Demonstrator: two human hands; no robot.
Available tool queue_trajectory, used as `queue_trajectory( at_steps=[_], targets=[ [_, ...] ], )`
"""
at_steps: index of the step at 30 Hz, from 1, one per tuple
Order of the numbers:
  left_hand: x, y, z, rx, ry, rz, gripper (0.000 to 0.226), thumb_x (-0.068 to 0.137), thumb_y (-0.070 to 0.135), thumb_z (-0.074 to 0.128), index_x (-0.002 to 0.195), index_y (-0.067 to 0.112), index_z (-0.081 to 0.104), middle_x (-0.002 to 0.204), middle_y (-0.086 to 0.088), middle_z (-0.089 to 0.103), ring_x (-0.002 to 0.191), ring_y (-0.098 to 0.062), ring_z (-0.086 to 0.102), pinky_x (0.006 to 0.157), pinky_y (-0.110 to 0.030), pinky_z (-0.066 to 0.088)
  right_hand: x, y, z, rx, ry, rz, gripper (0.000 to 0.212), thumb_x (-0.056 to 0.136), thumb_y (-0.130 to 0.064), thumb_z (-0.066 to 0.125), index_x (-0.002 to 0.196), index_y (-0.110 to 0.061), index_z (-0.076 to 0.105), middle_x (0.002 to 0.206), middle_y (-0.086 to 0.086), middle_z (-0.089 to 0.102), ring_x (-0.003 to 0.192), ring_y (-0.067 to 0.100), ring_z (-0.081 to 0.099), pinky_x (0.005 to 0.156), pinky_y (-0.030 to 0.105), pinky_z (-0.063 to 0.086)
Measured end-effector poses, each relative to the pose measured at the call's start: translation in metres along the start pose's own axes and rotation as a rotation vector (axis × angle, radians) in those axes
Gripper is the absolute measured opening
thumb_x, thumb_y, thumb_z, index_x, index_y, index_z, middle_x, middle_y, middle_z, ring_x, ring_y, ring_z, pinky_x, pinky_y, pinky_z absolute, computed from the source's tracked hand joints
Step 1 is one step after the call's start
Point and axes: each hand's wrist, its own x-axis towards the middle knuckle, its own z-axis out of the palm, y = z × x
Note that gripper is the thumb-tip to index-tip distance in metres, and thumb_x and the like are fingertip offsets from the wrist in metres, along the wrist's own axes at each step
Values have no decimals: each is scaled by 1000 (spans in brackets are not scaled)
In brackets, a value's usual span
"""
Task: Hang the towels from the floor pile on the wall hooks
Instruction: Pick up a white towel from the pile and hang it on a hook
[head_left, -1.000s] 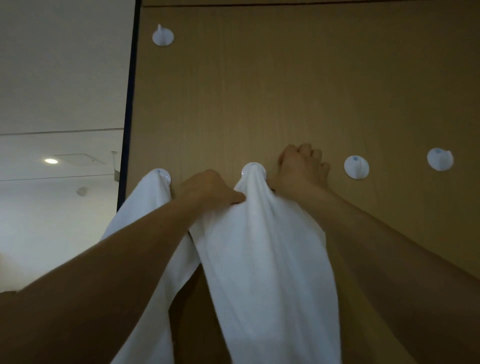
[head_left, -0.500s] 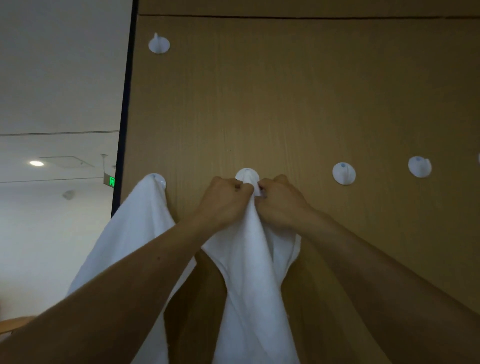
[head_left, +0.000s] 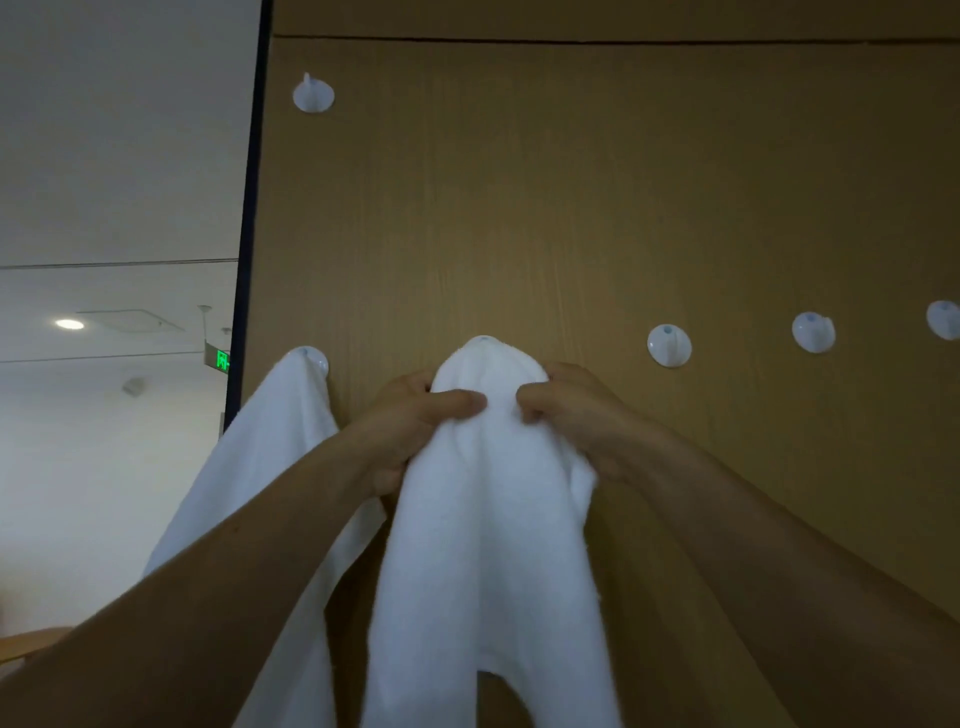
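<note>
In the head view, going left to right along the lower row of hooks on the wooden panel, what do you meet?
hung towel → left hand → towel being hung → right hand → bare hook → second bare hook → hook at the frame edge

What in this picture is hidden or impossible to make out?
All in the head view:
- The second hook: covered by the middle towel, so whether it has caught cannot be told.
- Floor pile: below the frame, out of view.
- Lower ends of both towels, including the left towel: cut off by the bottom edge.
- Fingers of the left hand and right hand: partly buried in cloth.
- Far-right hook: cut by the right edge.
</note>
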Motion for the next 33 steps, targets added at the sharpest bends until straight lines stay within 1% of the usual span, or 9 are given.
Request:
queue_trajectory(
  at_steps=[3,6,10,13,15,18,21,24,33],
  targets=[
    [-6,-19,8,114,88,-8,45,76,16,77,118,10,61,107,-9,71,96,-28,68,76,-39,56,-5,30,6,-43,7,-52,19,74,-31,62,93,-29,62,88,-14,67,82,10,62,71,33,51],
    [-10,-49,14,256,132,-18,44,74,18,80,112,23,59,104,3,67,96,-18,64,76,-29,54,-16,67,14,-196,-81,-115,51,81,-61,64,127,-39,54,114,-23,62,104,3,60,84,25,50],
    [-11,-57,15,301,128,41,44,71,32,82,105,36,55,99,16,65,90,-5,63,56,-11,49,-21,77,1,-524,-64,-56,69,65,-95,38,97,-40,63,88,-21,67,80,-1,63,72,24,50],
    [-6,-53,23,439,229,127,60,67,50,80,114,28,50,105,14,60,93,-4,60,68,-22,52,-21,68,0,-989,224,-235,82,74,-92,10,68,-25,58,68,-11,58,69,11,55,75,32,42],
    [-2,-46,24,522,368,204,58,69,54,76,109,29,43,99,19,53,87,1,55,65,-18,45,-18,54,4,-1118,421,-390,80,84,-82,9,92,-20,59,91,-3,57,86,18,50,81,35,38],
    [1,-45,23,606,418,271,50,75,49,73,108,28,42,92,20,50,82,4,52,61,-12,35,-16,46,17,-836,345,-453,61,94,-55,39,139,-14,38,134,4,44,113,21,48,88,29,38],
    [-3,-56,20,705,375,285,46,80,42,71,114,21,49,94,15,51,81,1,51,60,-10,32,-24,57,45,-544,255,-252,68,96,-39,49,151,-16,16,147,4,35,124,21,47,94,27,39],
    [-7,-63,14,671,331,264,50,80,35,72,121,19,48,101,13,51,81,5,49,61,-8,34,-34,74,59,-519,271,-164,75,95,-49,46,153,-20,7,147,3,40,124,21,50,99,34,43],
    [-20,-86,19,497,282,206,60,75,44,76,125,19,54,116,8,63,104,-11,60,81,-23,50,-41,107,27,-391,165,-14,74,78,-75,50,134,-27,41,123,-7,60,98,12,59,82,31,49]
  ],
)
